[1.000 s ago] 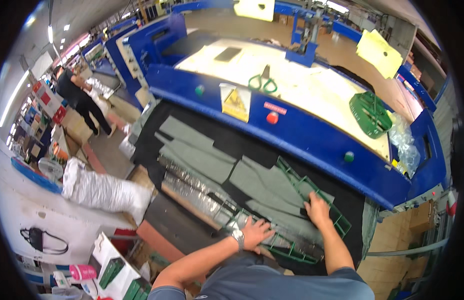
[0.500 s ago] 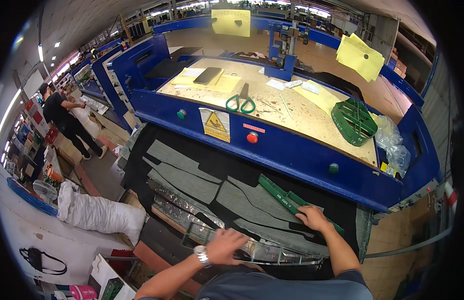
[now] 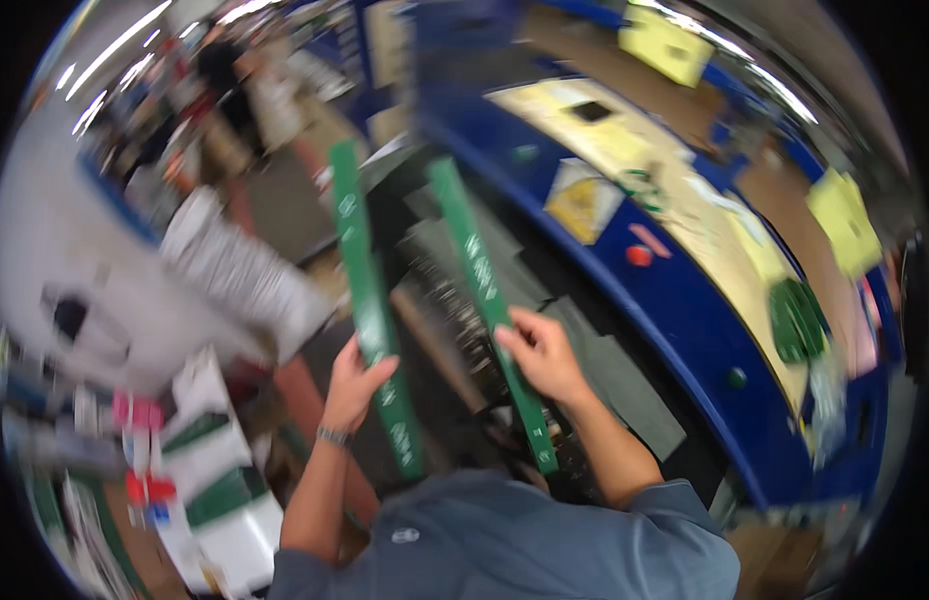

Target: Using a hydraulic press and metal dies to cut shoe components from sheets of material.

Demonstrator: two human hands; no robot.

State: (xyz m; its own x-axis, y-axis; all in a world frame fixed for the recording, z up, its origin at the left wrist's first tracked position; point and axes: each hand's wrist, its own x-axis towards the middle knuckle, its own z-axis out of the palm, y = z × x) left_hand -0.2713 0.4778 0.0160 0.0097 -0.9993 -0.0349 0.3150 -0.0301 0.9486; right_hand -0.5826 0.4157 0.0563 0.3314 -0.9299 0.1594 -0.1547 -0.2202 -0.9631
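Note:
My left hand [image 3: 353, 388] is closed around a long, narrow green cutting die [image 3: 357, 260], with the thumb across its face. My right hand [image 3: 545, 355] grips a second long green cutting die [image 3: 473, 262], thumb on the near side. Both dies are held up off the work surface, side by side and apart, pointing away from me. White handwriting marks their faces. Grey cut fabric pieces [image 3: 625, 385] lie on the black bed beside my right forearm, partly hidden by the dies and that arm.
A blue press beam [image 3: 585, 290] with a red button [image 3: 639, 256] crosses the right side. Its tan top carries scissors and another green die [image 3: 795, 320]. A stuffed white sack [image 3: 235, 270] and a white shelf [image 3: 245, 535] with green items stand left. Someone works far left, blurred.
Both dies have been lifted off the fabric, one in each hand. My view has turned left, so the press now stands further right and slanted. The picture is blurred by motion.

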